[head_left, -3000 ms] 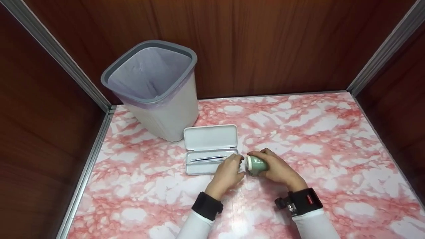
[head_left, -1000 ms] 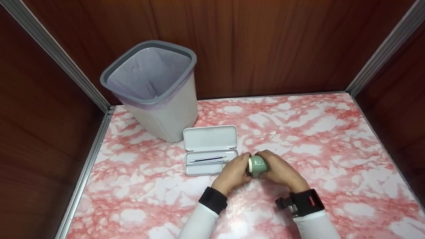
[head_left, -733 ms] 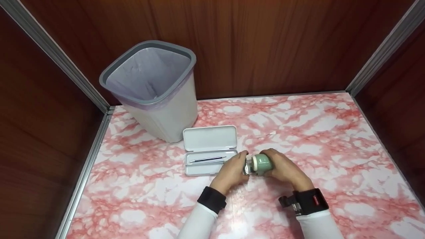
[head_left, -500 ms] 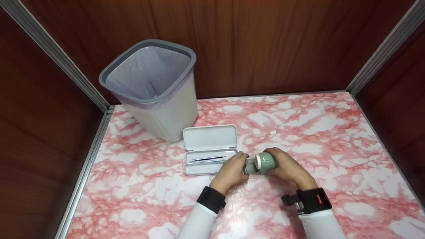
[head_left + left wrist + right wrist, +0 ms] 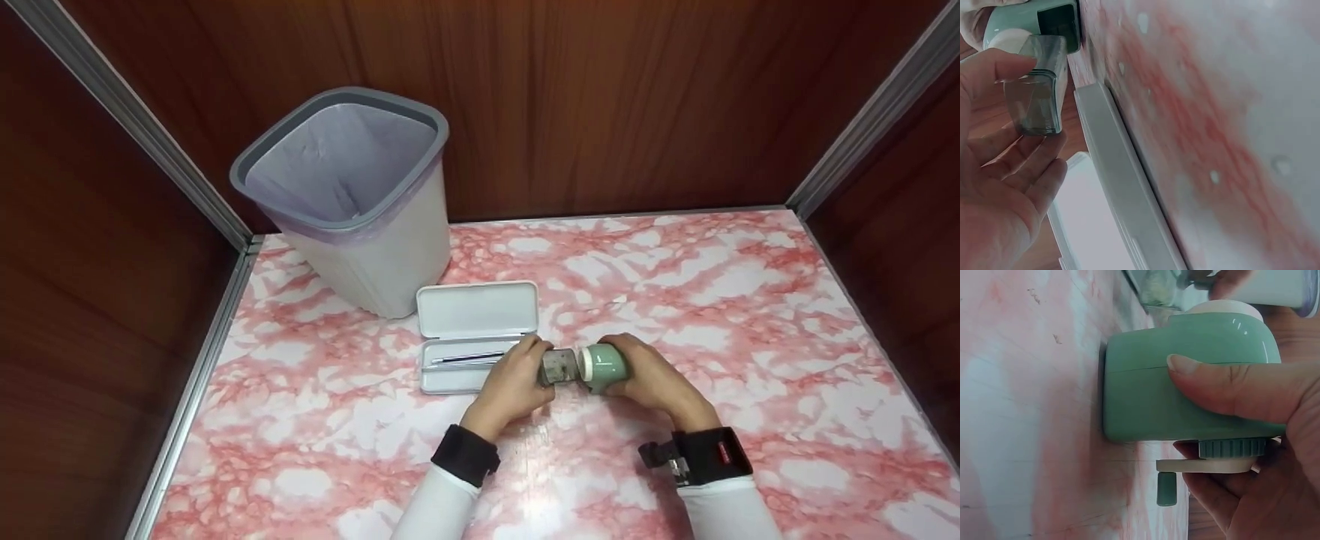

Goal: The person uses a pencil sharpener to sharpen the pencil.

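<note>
My right hand point(image 5: 651, 376) grips a green crank pencil sharpener point(image 5: 609, 365), which lies tipped with its pale round end toward the left. In the right wrist view the thumb point(image 5: 1241, 388) presses along the green body, and the crank handle point(image 5: 1207, 466) sticks out below it. Between its thumb and fingers my left hand point(image 5: 508, 384) holds the clear shavings drawer point(image 5: 559, 367). Greyish shavings show inside the drawer. From the left wrist, a dark opening point(image 5: 1060, 21) shows in the sharpener, with the drawer point(image 5: 1040, 104) right at it.
An open white pencil case point(image 5: 478, 311) with several thin pencils or pens point(image 5: 466, 360) lies beside the left hand. Behind it stands a lined trash bin point(image 5: 390, 255) with a grey rim. Dark wood panels point(image 5: 637, 105) wall in the marbled table point(image 5: 720, 285).
The left hand closed in on the sharpener, took hold of the shavings drawer and drew it out to the left. The right hand moved slightly right with the sharpener.
</note>
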A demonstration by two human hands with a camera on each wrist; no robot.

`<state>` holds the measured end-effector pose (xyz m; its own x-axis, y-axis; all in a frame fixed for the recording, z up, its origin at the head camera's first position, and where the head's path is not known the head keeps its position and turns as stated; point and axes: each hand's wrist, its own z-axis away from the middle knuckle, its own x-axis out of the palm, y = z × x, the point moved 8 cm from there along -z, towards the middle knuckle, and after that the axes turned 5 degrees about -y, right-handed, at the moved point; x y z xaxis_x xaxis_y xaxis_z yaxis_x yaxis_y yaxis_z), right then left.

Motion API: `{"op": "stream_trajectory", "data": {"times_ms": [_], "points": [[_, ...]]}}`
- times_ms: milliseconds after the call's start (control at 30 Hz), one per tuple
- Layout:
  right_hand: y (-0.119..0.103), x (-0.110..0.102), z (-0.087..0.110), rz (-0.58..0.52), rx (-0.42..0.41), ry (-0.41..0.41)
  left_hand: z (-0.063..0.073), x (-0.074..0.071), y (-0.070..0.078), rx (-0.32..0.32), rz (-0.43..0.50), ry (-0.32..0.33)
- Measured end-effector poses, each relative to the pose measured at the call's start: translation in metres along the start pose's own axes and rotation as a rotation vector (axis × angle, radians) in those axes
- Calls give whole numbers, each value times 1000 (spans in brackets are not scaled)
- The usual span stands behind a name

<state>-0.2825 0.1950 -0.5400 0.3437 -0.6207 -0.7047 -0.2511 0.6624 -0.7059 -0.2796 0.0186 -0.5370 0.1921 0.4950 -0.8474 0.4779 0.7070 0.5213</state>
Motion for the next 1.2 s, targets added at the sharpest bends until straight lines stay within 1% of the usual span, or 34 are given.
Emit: {"op": "stream_trajectory", "data": {"times_ms": [133, 300, 400, 500, 633, 700, 733, 867, 933, 1000, 1100, 1200], "points": [[0, 1, 0, 5, 8, 5, 3, -5, -7, -26, 23, 30], [-3, 2, -1, 35, 9, 17, 8, -17, -13, -12, 48, 99], [-4, 2, -1, 54, 3, 18, 11, -27, -16, -14, 56, 145], [-5, 2, -1, 54, 5, 20, 11, -40, -17, -18, 45, 169], [-3, 0, -1, 50, 11, 31, 7, -63, -16, -5, 8, 200], [-2, 1, -1, 47, 16, 31, 5, -81, -15, 7, -6, 242], [-2, 0, -1, 45, 19, 31, 5, -92, -14, 18, -17, 273], [-1, 1, 0, 37, 27, 27, 5, -141, -7, 82, -110, 423], [0, 2, -1, 34, 31, 26, 6, -166, -6, 96, -152, 473], [0, 2, -1, 31, 28, 26, 7, -190, -5, 98, -179, 510], [0, 2, -1, 30, 23, 29, 8, -224, -5, 93, -186, 553], [-1, 2, 0, 31, 17, 34, 11, -257, -3, 113, -210, 629]]}}
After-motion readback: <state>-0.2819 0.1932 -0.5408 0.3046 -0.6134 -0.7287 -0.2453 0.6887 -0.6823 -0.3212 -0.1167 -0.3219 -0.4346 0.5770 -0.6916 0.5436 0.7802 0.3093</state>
